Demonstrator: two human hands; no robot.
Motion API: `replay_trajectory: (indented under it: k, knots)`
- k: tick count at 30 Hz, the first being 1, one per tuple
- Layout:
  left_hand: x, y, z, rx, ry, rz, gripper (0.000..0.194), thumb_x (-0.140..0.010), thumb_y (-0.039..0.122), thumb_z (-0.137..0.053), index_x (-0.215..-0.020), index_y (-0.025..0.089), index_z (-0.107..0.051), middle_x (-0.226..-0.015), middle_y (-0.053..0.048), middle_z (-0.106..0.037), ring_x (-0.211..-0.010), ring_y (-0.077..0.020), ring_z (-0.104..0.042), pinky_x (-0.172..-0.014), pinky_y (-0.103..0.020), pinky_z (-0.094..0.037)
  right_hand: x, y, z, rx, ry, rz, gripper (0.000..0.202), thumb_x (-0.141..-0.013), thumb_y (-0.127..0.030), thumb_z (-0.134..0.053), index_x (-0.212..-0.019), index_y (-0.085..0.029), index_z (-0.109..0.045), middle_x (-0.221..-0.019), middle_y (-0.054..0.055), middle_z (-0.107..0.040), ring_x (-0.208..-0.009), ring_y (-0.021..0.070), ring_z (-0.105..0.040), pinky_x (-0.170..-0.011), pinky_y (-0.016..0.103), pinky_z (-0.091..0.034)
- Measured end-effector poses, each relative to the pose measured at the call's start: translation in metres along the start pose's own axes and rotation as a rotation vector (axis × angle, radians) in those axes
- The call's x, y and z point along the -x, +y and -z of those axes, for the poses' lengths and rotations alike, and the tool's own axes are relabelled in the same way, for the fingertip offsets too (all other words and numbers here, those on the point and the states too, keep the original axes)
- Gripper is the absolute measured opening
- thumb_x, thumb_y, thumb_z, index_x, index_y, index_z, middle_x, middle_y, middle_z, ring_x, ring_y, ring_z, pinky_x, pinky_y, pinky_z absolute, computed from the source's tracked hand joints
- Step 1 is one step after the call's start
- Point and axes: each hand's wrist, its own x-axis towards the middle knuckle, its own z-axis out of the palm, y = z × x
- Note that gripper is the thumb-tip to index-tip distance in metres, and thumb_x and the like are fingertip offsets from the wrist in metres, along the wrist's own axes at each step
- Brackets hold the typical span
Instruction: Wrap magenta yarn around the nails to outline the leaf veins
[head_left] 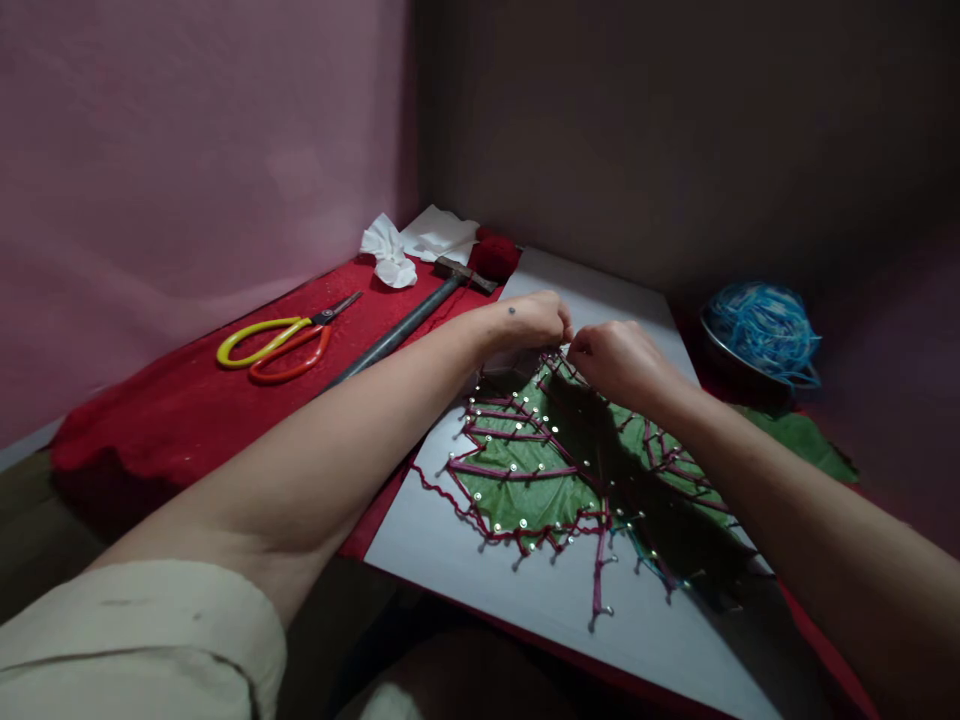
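Note:
A green leaf (pixel 517 495) lies on a white board (pixel 427 535), ringed by many small nails. Dark red and purple yarn (pixel 517 472) runs between the nails, and some blue yarn (pixel 646 560) crosses the lower right edge. At the leaf's far tip, my left hand (pixel 536 318) is closed, its fingertips turned away from me. Close beside it, my right hand (pixel 619 360) is closed in a pinch over the same spot. Whatever lies between the fingers is hidden or too fine to see. My right arm and its shadow cover part of the leaf.
Left of the board, a hammer (pixel 405 325) and yellow-and-red-handled scissors (pixel 289 340) lie on red cloth (pixel 172 400). Crumpled white paper (pixel 388 250) and a red yarn ball (pixel 493 255) sit at the back. A bowl (pixel 739 362) of blue yarn (pixel 765 325) stands right, near another leaf (pixel 802 440).

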Motion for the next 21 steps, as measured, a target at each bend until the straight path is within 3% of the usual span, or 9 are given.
replay_trajectory:
  k: [5, 10, 15, 21]
  knots:
    - [-0.001, 0.002, -0.001, -0.074, -0.034, -0.083, 0.039, -0.065, 0.005, -0.046, -0.094, 0.015, -0.07, -0.074, -0.001, -0.064, -0.062, -0.0098, -0.051, -0.057, -0.02, -0.035, 0.023, 0.009, -0.004, -0.011, -0.041, 0.021, 0.031, -0.081, -0.024, -0.043, -0.086, -0.019, -0.073, -0.079, 0.01, -0.072, -0.072, 0.0205, -0.064, -0.057, 0.027, -0.033]
    - [0.007, 0.014, -0.004, -0.32, -0.038, -0.141, 0.032, -0.068, 0.007, -0.049, -0.087, 0.013, -0.073, -0.084, -0.007, -0.068, -0.072, -0.0134, -0.055, -0.063, -0.022, -0.037, 0.036, 0.017, -0.012, 0.076, -0.021, 0.028, 0.036, -0.084, -0.024, -0.041, -0.103, -0.025, -0.071, -0.086, 0.008, -0.073, -0.077, 0.0233, -0.066, -0.059, 0.029, -0.036]
    - [0.007, 0.013, -0.004, -0.351, -0.019, -0.2, 0.04, -0.069, 0.004, -0.046, -0.099, 0.013, -0.072, -0.094, -0.008, -0.069, -0.08, -0.0145, -0.057, -0.07, -0.022, -0.04, 0.038, 0.01, -0.011, 0.168, -0.069, 0.077, 0.04, -0.085, -0.023, -0.039, -0.112, -0.024, -0.068, -0.09, 0.011, -0.073, -0.077, 0.025, -0.066, -0.056, 0.03, -0.035]
    - [0.006, 0.013, -0.003, -0.342, -0.159, -0.196, 0.041, -0.066, 0.001, -0.047, -0.096, 0.014, -0.073, -0.097, -0.007, -0.069, -0.075, -0.0136, -0.058, -0.068, -0.022, -0.039, 0.032, 0.015, -0.008, 0.136, -0.113, 0.086, 0.037, -0.082, -0.026, -0.04, -0.103, -0.026, -0.071, -0.087, 0.008, -0.073, -0.073, 0.021, -0.064, -0.057, 0.028, -0.037]
